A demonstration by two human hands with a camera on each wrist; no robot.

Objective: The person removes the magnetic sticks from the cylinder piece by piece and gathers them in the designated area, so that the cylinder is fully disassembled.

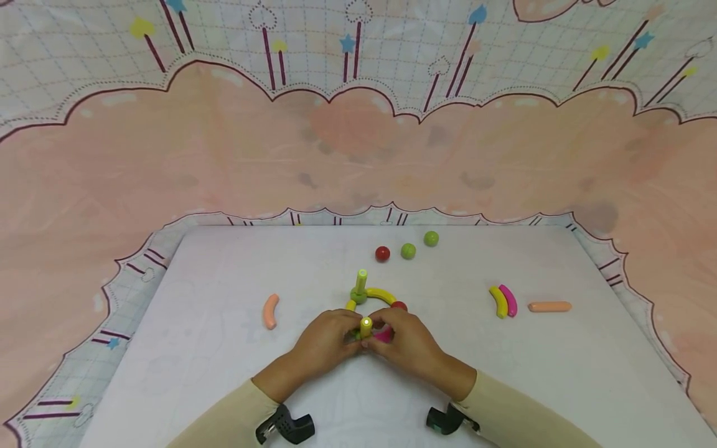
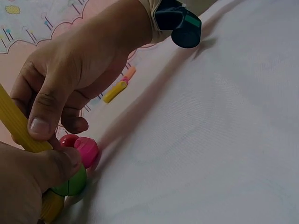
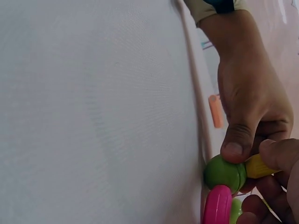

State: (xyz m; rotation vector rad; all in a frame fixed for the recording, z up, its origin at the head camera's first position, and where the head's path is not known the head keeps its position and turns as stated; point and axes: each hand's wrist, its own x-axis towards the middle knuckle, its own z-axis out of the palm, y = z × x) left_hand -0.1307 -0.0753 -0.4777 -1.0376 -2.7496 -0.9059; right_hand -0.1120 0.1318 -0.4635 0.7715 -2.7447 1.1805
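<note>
At the frame's lower centre, a left hand (image 1: pixel 325 341) grips a green ball (image 3: pixel 222 172) and a right hand (image 1: pixel 411 339) pinches a yellow rod (image 1: pixel 366 328), apparently seated in that ball, though the joint is hidden; just beyond them, a yellow arc (image 1: pixel 382 294) meets a second green ball (image 1: pixel 358 297); on the white surface (image 1: pixel 168 373), a peach curve (image 1: pixel 270 311) lies at left, a peach stick (image 1: pixel 549 307) at right

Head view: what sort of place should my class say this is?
Probably an indoor play or filming corner: a white tabletop, a cartoon-patterned backdrop around it, and a toy stick-and-ball build suggest it.
</note>
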